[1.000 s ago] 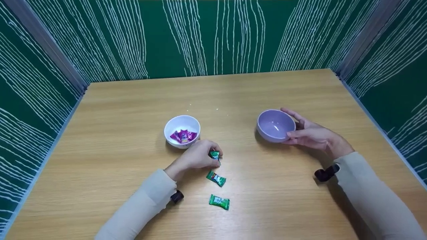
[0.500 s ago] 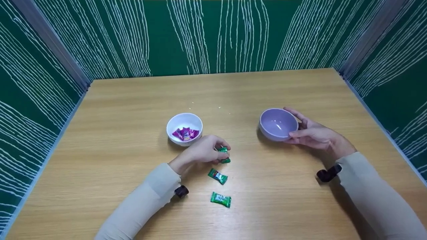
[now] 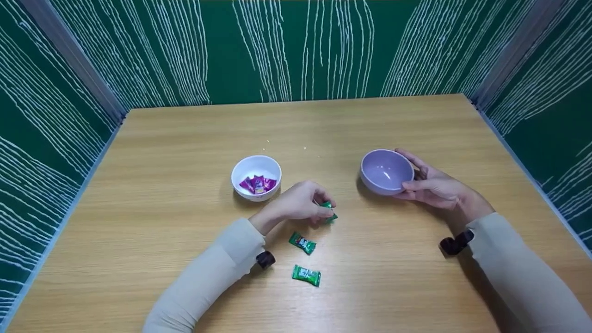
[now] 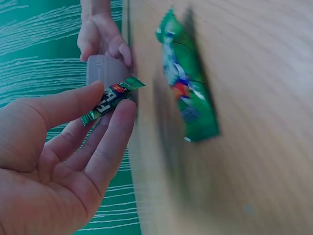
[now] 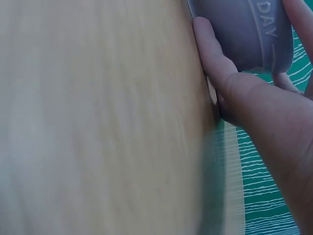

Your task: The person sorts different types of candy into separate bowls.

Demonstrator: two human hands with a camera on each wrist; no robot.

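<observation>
My left hand (image 3: 301,202) pinches a green wrapped candy (image 4: 108,102) between thumb and fingertips, above the table and right of the white bowl. With thumb and fingers around its right side, my right hand (image 3: 437,188) grips a purple bowl (image 3: 383,173). Nothing is seen inside that bowl; raised letters mark its outer wall (image 5: 239,32) in the right wrist view. Two more green candies lie near the left forearm: one candy (image 3: 302,243) just below the hand, another candy (image 3: 306,275) closer to the front.
A white bowl (image 3: 244,169) holding several pink-purple wrapped candies (image 3: 258,184) stands left of centre on the wooden table (image 3: 185,138). Small white specks dot the table behind it. Green walls with white streaks enclose the back and sides.
Carrying the green candy, my left hand has moved right, away from the white bowl and toward the purple one. My right hand and its bowl have stayed nearly still.
</observation>
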